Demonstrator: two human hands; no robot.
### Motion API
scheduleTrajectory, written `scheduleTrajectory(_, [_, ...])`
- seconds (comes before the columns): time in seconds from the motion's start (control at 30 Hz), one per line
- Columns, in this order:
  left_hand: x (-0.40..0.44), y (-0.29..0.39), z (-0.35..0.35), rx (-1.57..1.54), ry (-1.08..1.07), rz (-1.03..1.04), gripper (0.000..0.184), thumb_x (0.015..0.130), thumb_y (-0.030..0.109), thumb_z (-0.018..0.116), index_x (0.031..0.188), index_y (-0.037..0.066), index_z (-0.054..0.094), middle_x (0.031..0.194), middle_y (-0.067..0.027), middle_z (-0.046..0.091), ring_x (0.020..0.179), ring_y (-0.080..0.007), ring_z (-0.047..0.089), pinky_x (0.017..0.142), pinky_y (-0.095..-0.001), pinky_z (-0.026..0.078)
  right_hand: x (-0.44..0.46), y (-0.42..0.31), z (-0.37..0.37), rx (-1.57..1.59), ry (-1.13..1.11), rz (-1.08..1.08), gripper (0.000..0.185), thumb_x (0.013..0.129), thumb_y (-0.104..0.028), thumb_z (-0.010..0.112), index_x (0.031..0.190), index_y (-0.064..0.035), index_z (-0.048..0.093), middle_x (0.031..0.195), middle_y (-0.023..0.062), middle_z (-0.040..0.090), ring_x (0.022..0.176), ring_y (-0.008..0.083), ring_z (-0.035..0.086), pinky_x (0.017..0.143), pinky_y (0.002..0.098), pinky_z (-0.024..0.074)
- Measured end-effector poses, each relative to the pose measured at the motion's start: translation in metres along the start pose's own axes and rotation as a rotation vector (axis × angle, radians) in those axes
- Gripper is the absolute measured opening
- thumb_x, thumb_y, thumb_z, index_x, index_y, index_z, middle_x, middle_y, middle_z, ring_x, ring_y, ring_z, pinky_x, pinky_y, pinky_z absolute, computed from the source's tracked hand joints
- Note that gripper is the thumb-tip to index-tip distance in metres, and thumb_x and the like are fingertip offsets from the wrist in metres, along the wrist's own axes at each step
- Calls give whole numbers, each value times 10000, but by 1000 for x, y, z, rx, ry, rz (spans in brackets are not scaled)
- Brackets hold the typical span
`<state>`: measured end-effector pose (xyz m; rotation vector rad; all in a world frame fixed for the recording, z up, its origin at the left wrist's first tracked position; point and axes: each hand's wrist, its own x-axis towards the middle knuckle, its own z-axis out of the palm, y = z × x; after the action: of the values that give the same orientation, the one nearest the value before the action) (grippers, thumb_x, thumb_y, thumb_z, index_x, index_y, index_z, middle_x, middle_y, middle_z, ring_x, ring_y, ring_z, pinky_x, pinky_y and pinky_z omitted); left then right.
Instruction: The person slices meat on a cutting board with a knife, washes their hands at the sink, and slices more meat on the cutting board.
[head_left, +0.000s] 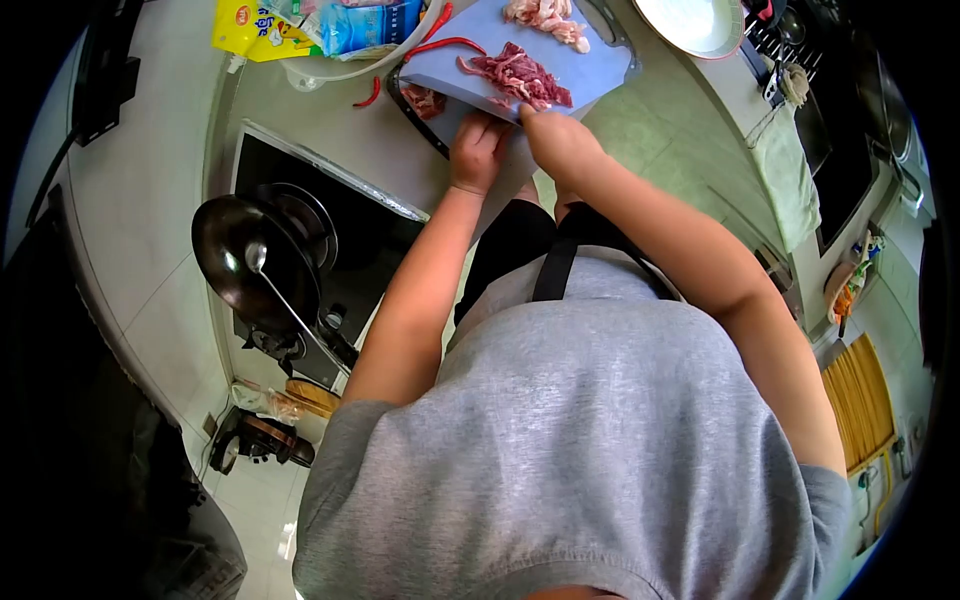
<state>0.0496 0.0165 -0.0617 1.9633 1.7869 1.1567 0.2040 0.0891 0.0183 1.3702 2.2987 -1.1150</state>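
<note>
A blue-grey cutting board lies at the counter's edge at the top, bearing sliced red meat, paler meat and a dark red piece of meat. My right hand is closed at the board's near edge, at the end of a wide, flat, bluish strip that looks like a knife blade. Close on its left, my left hand has its fingers curled against the strip's lower edge; what they hold is hidden. Red chillies lie at the board's left side.
A wok with a metal ladle sits over the black hob at left. Yellow and blue packets are beside a clear container at the top. A white bowl stands at top right, near a pale green cloth.
</note>
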Motion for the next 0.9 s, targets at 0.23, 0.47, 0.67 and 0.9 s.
scheduleTrajectory(0.23, [0,-1,-8,50,-48,65,208,810,14,708,1016,44,723,1057,-97,679,953,-298,650,842,-384,539,-44,29,-11,37,17,111,249,930,-113,481,1143,-51,593,919,223,698,869,406,685,748,507,541])
scheduleTrajectory(0.47, [2,-4,-1,-62,63,14,178,822,21,737,995,27,694,1009,-114,664,919,-297,644,806,-399,537,-55,18,-20,46,9,93,252,962,-236,539,1146,-76,600,876,248,685,846,428,671,744,523,530])
scheduleTrajectory(0.67, [-4,-8,-2,-17,34,34,163,832,36,728,994,33,704,1000,-114,668,906,-325,639,796,-413,538,-75,-1,-28,18,-20,98,144,890,-29,524,1025,8,560,826,224,691,810,408,694,674,497,556])
scheduleTrajectory(0.9, [-3,-8,-2,31,46,80,137,798,37,751,926,17,708,982,-134,677,906,-333,650,809,-421,542,-84,6,-22,64,-27,118,190,895,-25,517,1081,15,528,815,227,686,786,424,684,671,508,551])
